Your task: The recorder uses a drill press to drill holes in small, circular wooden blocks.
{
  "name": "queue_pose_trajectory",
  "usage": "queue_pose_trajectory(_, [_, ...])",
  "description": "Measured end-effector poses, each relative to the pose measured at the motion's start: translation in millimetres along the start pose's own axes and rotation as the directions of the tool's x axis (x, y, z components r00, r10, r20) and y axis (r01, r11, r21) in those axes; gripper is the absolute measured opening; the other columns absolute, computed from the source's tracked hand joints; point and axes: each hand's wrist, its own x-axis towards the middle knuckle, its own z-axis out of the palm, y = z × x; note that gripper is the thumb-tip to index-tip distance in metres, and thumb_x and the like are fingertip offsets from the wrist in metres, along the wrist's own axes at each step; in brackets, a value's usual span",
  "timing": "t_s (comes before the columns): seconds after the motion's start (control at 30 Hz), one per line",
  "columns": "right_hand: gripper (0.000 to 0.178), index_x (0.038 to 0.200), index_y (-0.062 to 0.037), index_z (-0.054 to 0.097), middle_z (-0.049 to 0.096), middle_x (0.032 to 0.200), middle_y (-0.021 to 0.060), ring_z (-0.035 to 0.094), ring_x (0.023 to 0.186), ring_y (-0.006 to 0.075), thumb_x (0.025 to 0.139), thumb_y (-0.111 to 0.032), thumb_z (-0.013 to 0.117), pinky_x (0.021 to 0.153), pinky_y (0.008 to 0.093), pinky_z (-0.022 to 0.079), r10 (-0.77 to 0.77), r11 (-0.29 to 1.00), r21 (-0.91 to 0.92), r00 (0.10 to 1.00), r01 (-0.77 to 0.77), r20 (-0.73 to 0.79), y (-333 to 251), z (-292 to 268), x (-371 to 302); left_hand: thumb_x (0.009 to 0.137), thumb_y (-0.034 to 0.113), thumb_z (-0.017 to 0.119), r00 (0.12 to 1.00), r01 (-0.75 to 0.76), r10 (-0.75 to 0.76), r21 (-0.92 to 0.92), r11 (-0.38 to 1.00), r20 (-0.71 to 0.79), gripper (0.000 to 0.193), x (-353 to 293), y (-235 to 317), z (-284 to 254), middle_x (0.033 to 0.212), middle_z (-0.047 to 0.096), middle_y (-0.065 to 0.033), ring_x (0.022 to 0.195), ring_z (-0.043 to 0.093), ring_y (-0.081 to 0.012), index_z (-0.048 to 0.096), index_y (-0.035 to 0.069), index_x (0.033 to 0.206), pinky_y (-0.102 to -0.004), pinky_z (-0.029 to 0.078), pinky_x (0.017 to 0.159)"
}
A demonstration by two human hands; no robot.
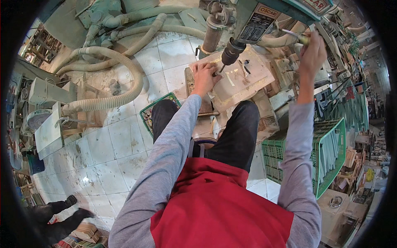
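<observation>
I sit at a green drill press (264, 16) with a wooden work table (248, 80) under it. My left hand (204, 76) rests on the table and pinches a small wooden piece right beneath the dark drill chuck (230, 51). My right hand (312, 51) is raised to the right of the machine head, closed around the feed lever handle (302, 38). Several pale wooden strips lie loose on the table beside the chuck.
A green plastic crate (331, 157) with wooden pieces stands at my right, a smaller green basket (155, 111) by my left knee. Thick dust hoses (111, 95) snake across the tiled floor at left. Another person's dark shoes (62, 215) show at lower left.
</observation>
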Motion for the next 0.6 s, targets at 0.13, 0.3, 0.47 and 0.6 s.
queue_pose_trajectory(0.13, [0.029, 0.095, -0.0025, 0.064, 0.057, 0.077, -0.0001, 0.05, 0.064, 0.0094, 0.097, -0.03, 0.053, 0.057, 0.0268, 0.041, 0.096, 0.98, 0.161, 0.984, -0.12, 0.151, 6.4, 37.3, 81.5, 0.073, 0.036, 0.077, 1.0, 0.011, -0.012, 0.017, 1.0, 0.023, 0.04, -0.5, -2.2, 4.5, 0.123, 0.065, -0.0014, 0.122, 0.05, -0.0238, 0.075, 0.012, 0.105, -0.0456, 0.024, 0.107])
queue_pose_trajectory(0.3, [0.026, 0.096, -0.0035, 0.063, 0.058, 0.079, 0.0006, 0.052, 0.066, 0.0101, 0.097, -0.028, 0.054, 0.058, 0.0273, 0.042, 0.16, 0.915, 0.34, 0.968, -0.218, 0.191, 24.8, 73.7, 112.0, 0.072, 0.033, 0.078, 1.0, 0.014, -0.013, -0.087, 0.996, 0.01, 0.04, -3.7, -9.1, 1.3, 0.122, 0.064, -0.0047, 0.122, 0.049, -0.0269, 0.074, 0.012, 0.105, -0.045, 0.029, 0.105])
queue_pose_trajectory(0.47, [0.024, 0.098, -0.0045, 0.063, 0.06, 0.08, 0.0013, 0.054, 0.067, 0.0108, 0.097, -0.027, 0.054, 0.059, 0.0278, 0.044, 0.172, 0.887, 0.397, 0.967, -0.235, 0.189, 34.1, 73.2, 113.3, 0.068, 0.021, 0.08, 0.982, -0.092, 0.071, -0.114, 0.989, -0.174, 0.042, -34.7, -10.0, -45.6, 0.114, 0.065, -0.0063, 0.114, 0.053, -0.0282, 0.07, 0.011, 0.108, -0.0432, 0.033, 0.102])
queue_pose_trajectory(0.6, [0.022, 0.099, -0.0053, 0.062, 0.061, 0.082, 0.0018, 0.055, 0.068, 0.0114, 0.097, -0.026, 0.055, 0.059, 0.0282, 0.045, 0.186, 0.866, 0.43, 0.963, -0.254, 0.194, 41.9, 71.4, 111.3, 0.069, 0.015, 0.08, 0.97, -0.075, 0.056, -0.073, 0.994, -0.235, 0.04, -55.8, 7.3, -106.3, 0.099, 0.068, -0.0069, 0.097, 0.059, -0.0246, 0.07, 0.01, 0.107, -0.039, 0.036, 0.098])
